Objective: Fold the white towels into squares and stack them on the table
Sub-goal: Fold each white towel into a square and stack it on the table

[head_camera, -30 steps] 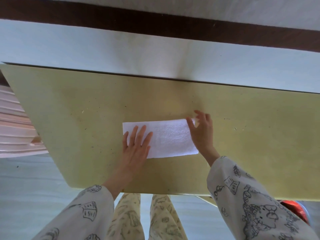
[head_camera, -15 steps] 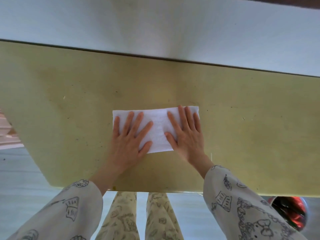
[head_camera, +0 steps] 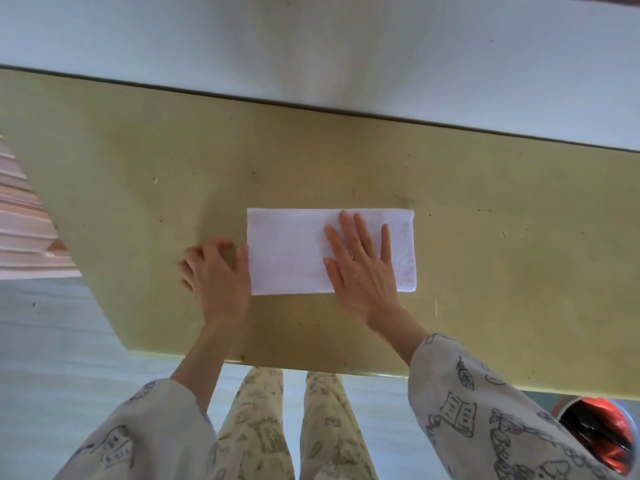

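Towel: one white towel (head_camera: 294,251), folded into a long rectangle, lies flat on the counter (head_camera: 502,271) a little nearer the front edge than the back, its long side running left to right

Right hand: the right hand (head_camera: 363,275) lies palm down on the right half of the towel, fingers (head_camera: 348,233) straight and spread, tips reaching close to the far edge; the thumb rests on the cloth toward the middle, and the heel of the hand hangs over the near edge onto the counter

Left hand: the left hand (head_camera: 218,275) sits on the counter just beside the towel's left short edge; its thumb lies against that edge, touching it, while the other fingers are curled loosely on the bare surface (whether the thumb has any cloth pinched under it I cannot tell from here)

Counter: yellowish green top, speckled with small dark marks and scratches, set against a pale wall (head_camera: 311,46)

Sleeves: both arms wear a light sleeve (head_camera: 485,410) printed with dark line drawings; the left one is pushed back from the wrist

Below the edge: patterned trousers (head_camera: 294,427) show under the counter's front edge, over a pale floor

Far right, low down: a round red and black object (head_camera: 599,434), partly cut off, too unclear to name

Left side: a pinkish ribbed thing (head_camera: 24,230) beyond the counter's corner, also unclear
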